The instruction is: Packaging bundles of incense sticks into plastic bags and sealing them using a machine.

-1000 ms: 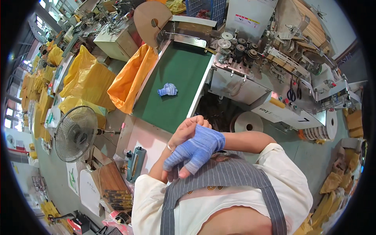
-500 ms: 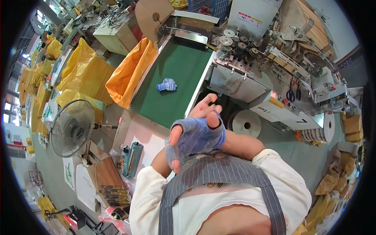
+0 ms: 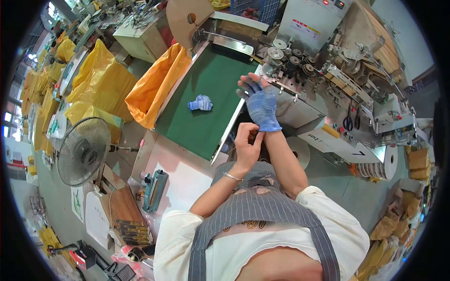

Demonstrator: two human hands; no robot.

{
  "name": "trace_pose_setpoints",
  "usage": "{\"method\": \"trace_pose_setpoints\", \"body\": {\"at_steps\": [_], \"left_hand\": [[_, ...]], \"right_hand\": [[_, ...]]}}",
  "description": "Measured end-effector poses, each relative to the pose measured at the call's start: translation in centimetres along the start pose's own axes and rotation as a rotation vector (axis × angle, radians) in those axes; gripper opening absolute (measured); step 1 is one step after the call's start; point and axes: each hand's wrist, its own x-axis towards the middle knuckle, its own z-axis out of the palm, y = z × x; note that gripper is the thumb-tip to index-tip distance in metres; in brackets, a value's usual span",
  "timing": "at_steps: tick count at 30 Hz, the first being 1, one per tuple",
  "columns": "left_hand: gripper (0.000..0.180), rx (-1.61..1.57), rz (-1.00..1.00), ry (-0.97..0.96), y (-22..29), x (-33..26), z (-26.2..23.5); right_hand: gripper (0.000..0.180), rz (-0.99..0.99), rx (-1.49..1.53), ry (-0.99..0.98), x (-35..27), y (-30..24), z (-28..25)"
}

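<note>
A blue fingerless glove (image 3: pixel 263 110) covers my right hand (image 3: pixel 258 100), which is raised over the right edge of the green conveyor belt (image 3: pixel 187 131). Its fingers stretch out with bare tips, and nothing is in them. My left hand (image 3: pixel 248 143) is bare, with a bracelet at the wrist. Thumb and curled fingers pinch the glove's cuff at my right wrist. Another blue glove (image 3: pixel 200 103), bunched up, lies apart from both hands on the belt.
An orange bag (image 3: pixel 157 89) stands along the belt's left side. Beyond it are a standing fan (image 3: pixel 84 150) and yellow-covered stacks (image 3: pixel 101 84). A machine with rollers (image 3: pixel 293 61) and scissors (image 3: pixel 348 119) is on the right. A teal tool (image 3: pixel 154 191) rests on the pale table (image 3: pixel 180 173).
My hands were close together near my apron, overlapping at the blue glove. Now my right hand is farther forward with fingers extended, and my left hand has moved to its cuff.
</note>
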Motion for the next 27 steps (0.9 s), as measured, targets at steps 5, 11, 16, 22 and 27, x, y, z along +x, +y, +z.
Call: {"method": "trace_pose_setpoints", "body": {"at_steps": [5, 11, 16, 22, 27], "left_hand": [[0.007, -0.55, -0.391, -0.041, -2.4, 1.2, 0.3], [0.014, -0.405, -0.792, -0.31, -12.4, 1.9, -4.4], [0.018, 0.554, -0.744, 0.537, -34.1, 6.6, -13.7], [0.053, -0.154, -1.282, 0.833, -41.8, 8.6, -17.2], [0.046, -0.317, -0.978, 0.509, -35.5, 6.7, -11.4]], "right_hand": [[0.032, 0.185, 0.046, 0.204, 2.0, 2.2, -5.2], [0.036, 0.263, 0.037, 0.546, 1.2, 3.4, -14.5], [0.03, 0.372, -0.105, 0.639, -5.5, 3.5, -21.9], [0.025, 0.652, -0.219, 0.666, -8.9, 8.6, -20.0], [0.037, 0.54, -0.634, 0.458, -6.0, 10.5, -13.9]]}}
